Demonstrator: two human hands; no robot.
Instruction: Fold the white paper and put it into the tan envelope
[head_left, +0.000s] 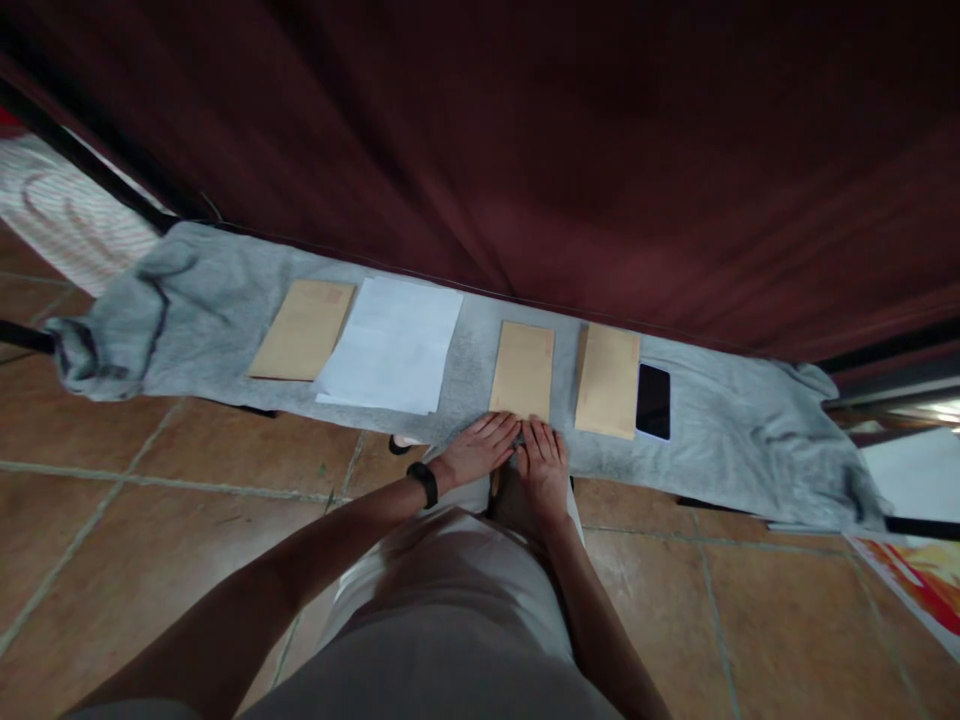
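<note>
A tan paper envelope lies flat on the grey cloth in front of me, its near end partly covered by my fingers. My left hand, with a dark band on the wrist, rests on that near edge with its fingers stretched out flat. Beside it, my right hand lies on the same edge, fingers extended and slightly apart. The fingertips of both hands almost meet. To the right is a stack of tan envelopes. White paper sheets lie to the left, overlapping another tan envelope pile.
The grey cloth covers a long narrow surface, bunched at both ends. A dark-screened phone touches the right envelope stack. Behind hangs a dark red curtain. Brown floor tiles show below the near edge.
</note>
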